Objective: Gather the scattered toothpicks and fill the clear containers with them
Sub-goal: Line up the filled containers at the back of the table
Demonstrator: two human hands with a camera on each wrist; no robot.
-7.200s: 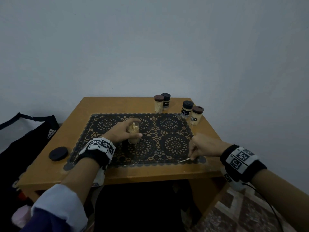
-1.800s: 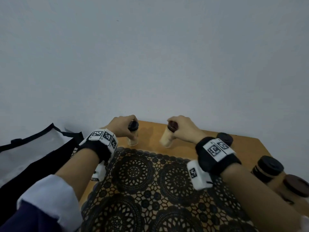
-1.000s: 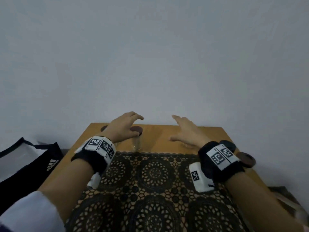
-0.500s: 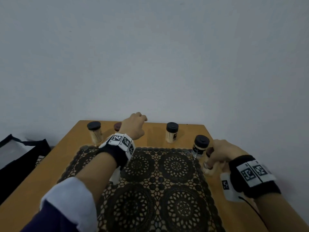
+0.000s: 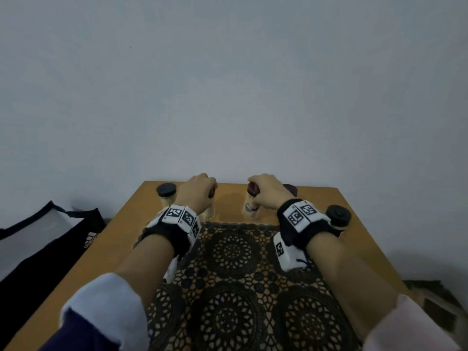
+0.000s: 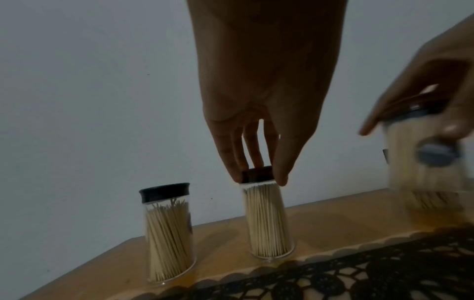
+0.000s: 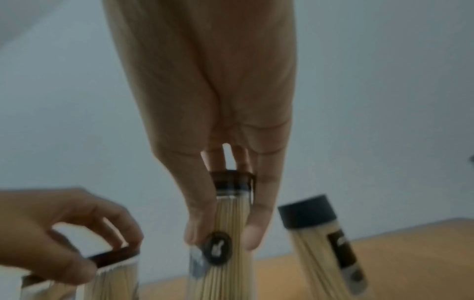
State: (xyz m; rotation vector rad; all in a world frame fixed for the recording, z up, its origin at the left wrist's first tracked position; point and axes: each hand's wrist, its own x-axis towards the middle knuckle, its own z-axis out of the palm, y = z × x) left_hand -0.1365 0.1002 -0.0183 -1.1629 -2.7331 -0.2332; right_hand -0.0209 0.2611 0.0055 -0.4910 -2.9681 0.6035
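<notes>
Several clear containers packed with toothpicks stand along the far edge of the wooden table (image 5: 359, 249). My left hand (image 5: 210, 193) (image 6: 257, 180) pinches the dark lid of one upright container (image 6: 268, 221) (image 5: 209, 212) from above. My right hand (image 5: 253, 196) (image 7: 220, 241) grips a brown-lidded container (image 5: 250, 206) (image 7: 231, 223) by its lid and upper body; it bears a round black sticker (image 7: 218, 248) and looks blurred. I cannot tell whether its base touches the table. No loose toothpicks show.
A black-lidded container (image 5: 166, 196) (image 6: 168, 231) stands left of my left hand. Two more black-lidded ones (image 5: 338, 216) (image 7: 325, 243) are right of my right hand. A dark lace mat (image 5: 233, 287) covers the table's middle. A black bag (image 5: 50, 249) lies beyond the left edge.
My right hand has carried the brown-lidded container from the table's right side to the back middle, beside my left hand. My left hand has come down and pinched its container's lid.
</notes>
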